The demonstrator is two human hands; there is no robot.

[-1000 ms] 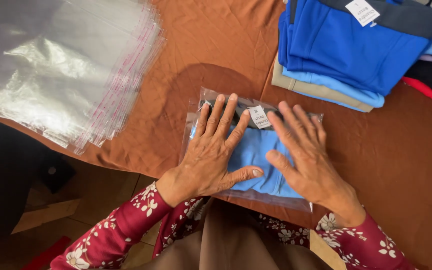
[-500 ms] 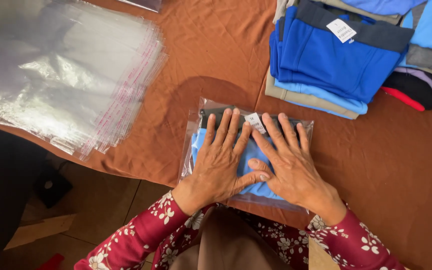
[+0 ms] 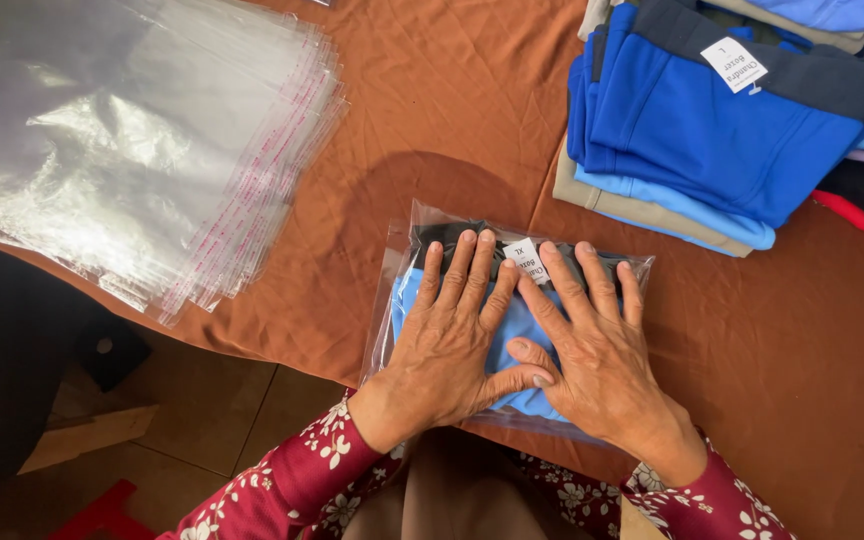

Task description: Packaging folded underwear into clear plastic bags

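A folded light blue garment with a dark waistband and a white label lies inside a clear plastic bag (image 3: 399,262) at the near edge of the brown-covered table (image 3: 452,120). My left hand (image 3: 447,340) lies flat on the bag's left half, fingers spread. My right hand (image 3: 597,350) lies flat on its right half, with the two thumbs touching over the blue cloth. Both palms press down on the bag and neither grips anything.
A thick stack of empty clear plastic bags (image 3: 132,140) covers the table's left side. A pile of folded garments (image 3: 712,130) in blue, beige and dark colours sits at the back right. Tiled floor and cardboard (image 3: 82,435) show below the table edge.
My hands have drawn closer together on the bagged garment, the right one sliding left until the thumbs meet. The view has shifted a little.
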